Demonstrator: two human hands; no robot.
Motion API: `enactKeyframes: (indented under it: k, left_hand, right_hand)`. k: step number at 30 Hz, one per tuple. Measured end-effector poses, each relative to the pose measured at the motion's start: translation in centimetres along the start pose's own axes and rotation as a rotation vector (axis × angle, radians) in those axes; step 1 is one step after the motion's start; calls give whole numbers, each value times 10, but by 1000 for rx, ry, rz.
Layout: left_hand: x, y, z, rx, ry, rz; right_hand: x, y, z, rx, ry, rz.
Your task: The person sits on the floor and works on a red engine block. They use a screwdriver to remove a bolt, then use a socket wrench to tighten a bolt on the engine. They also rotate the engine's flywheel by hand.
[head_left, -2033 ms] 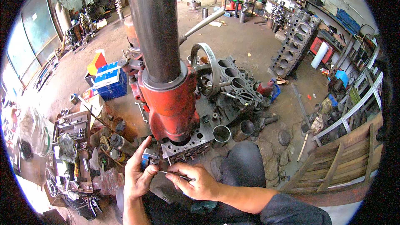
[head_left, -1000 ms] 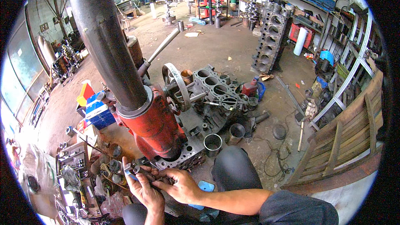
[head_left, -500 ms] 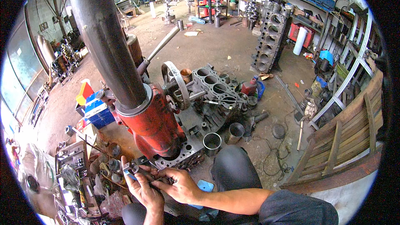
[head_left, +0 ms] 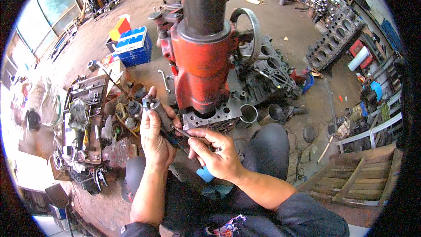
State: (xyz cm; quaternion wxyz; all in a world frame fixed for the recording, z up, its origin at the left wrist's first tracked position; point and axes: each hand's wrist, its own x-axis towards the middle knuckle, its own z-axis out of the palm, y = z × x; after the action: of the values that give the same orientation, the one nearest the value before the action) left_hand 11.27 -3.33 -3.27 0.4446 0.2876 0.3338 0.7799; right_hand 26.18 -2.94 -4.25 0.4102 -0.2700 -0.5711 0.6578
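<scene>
Fingers wrapped round a grey metal cylindrical tool part (head_left: 163, 116), my left hand (head_left: 155, 145) holds it tilted, its stepped end up beside the thumb. My right hand (head_left: 215, 156) pinches a thin dark rod (head_left: 183, 133) whose tip meets the lower side of that part. Exactly what kind of tool either piece is, I cannot tell. Just beyond both hands stands a red machine (head_left: 202, 68) with a thick black column (head_left: 204, 4). It sits on the flat, holed top of an engine block (head_left: 228, 112).
A metal sleeve (head_left: 248, 113) stands right of the block, beside a darker one (head_left: 276, 112). On the left are a tray of tools (head_left: 104, 101) and a blue box (head_left: 133, 48). A wrench (head_left: 164, 81) lies near the machine. Another engine block (head_left: 335, 39) stands far right.
My view has tilted down and turned left, so the machine appears nearer the middle. The metal part shows more fully in my left hand, and the thin rod in my right hand is now visible.
</scene>
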Motion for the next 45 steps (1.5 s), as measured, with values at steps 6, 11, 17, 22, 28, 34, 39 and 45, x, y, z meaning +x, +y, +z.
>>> enactKeyframes:
  k: [6, 11, 17, 22, 28, 34, 39, 45]
  left_hand:
    - [2, 10, -6, 252, -194, 71]
    - [-22, 35, -12, 813, -212, 231]
    - [-27, 43, -14, 907, -556, 778]
    - [-30, 48, -11, 1006, -532, 838]
    - [-31, 47, -21, 1001, -580, 771]
    - [-41, 49, -37, 1017, -478, 593]
    - [-39, 44, -39, 990, -497, 610]
    - [-39, 43, -41, 976, -474, 604]
  right_hand:
    - [-6, -12, 0, 40, -35, 109]
    - [-13, -10, -2, -433, -1, -495]
    - [-29, -15, 3, -384, 1, -626]
    - [-39, -22, 4, 64, -113, -35]
    - [-39, -18, 6, 215, -131, 63]
    - [-40, -9, 6, 147, -87, -60]
    - [-42, 0, 7, 70, -64, -126]
    - [-39, -3, 4, 368, -150, 155]
